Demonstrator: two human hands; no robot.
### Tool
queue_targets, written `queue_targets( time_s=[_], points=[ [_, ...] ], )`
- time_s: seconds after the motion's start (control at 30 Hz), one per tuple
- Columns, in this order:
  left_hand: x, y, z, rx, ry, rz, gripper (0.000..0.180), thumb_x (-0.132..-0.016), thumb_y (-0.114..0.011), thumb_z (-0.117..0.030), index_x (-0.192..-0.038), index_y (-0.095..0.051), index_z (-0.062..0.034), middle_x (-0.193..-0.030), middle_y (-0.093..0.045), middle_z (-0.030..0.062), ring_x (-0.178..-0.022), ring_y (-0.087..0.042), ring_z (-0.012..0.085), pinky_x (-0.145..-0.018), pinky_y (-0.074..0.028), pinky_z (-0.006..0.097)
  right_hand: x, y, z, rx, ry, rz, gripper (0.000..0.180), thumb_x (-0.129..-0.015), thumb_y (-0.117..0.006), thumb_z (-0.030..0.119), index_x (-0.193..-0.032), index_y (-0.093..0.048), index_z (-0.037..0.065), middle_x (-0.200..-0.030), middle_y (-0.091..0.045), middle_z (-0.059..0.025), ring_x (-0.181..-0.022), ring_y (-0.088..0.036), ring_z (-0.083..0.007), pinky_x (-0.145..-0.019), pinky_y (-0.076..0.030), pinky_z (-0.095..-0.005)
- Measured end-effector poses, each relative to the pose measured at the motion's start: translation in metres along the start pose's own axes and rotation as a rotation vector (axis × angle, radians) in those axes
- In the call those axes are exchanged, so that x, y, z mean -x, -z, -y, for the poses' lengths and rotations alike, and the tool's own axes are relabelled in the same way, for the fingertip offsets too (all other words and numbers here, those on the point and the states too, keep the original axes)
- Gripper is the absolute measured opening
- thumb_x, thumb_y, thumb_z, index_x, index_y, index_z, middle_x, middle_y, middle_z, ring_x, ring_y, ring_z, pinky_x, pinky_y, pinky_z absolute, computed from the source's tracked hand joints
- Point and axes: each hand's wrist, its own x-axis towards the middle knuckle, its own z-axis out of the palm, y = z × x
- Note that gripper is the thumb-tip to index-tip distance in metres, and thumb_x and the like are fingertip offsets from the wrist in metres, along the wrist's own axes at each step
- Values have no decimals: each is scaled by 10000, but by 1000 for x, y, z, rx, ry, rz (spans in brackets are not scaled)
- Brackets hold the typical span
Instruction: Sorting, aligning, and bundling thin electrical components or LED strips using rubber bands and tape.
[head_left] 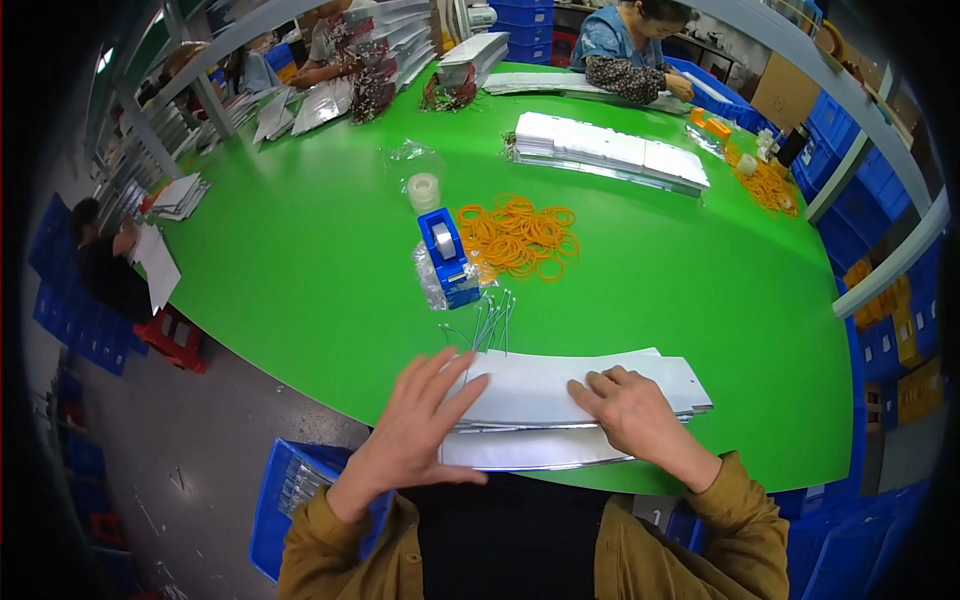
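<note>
A stack of long white panels (540, 385) with shiny undersides lies at the table's near edge before me. One silvery panel (540, 448) juts out below the others toward me. My left hand (425, 420) is open at the stack's left end, thumb and fingers spread around the corner. My right hand (635, 412) rests on top of the right half, its fingers bent and slightly apart, pressing on the upper panel without closing round it. Several thin grey wires (488, 325) with pale tips stick out beyond the stack's far left edge.
On the green table (330, 250) are a blue tape dispenser (448, 258), orange rubber bands (520, 238), a clear tape roll (423, 190) and another panel stack (610, 152). A blue bin (270, 510) stands low at my left. A co-worker (630, 55) works across the table.
</note>
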Motion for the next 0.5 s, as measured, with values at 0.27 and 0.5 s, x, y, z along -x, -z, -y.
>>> queue_targets(
  time_s=[0.27,0.5],
  points=[
    [84,-36,23,-363,255,211,736,-624,-716,-231,-1279,-415,-81,-1347,-367,142,-1241,-355,313,-988,-322,414,10,-32,46,-50,55,-241,451,-660,-634,146,-1077,-509,29,-1002,-510,-138,-834,-489,-274,-688,-416,-319],
    [86,-27,21,-452,101,48,631,-607,-709,-152,-1193,-490,-70,-1228,-503,128,-1126,-493,294,-905,-417,353,23,-25,53,-123,23,-317,477,-633,-653,153,-1068,-498,34,-1051,-485,-129,-886,-469,-273,-703,-399,-335]
  ],
)
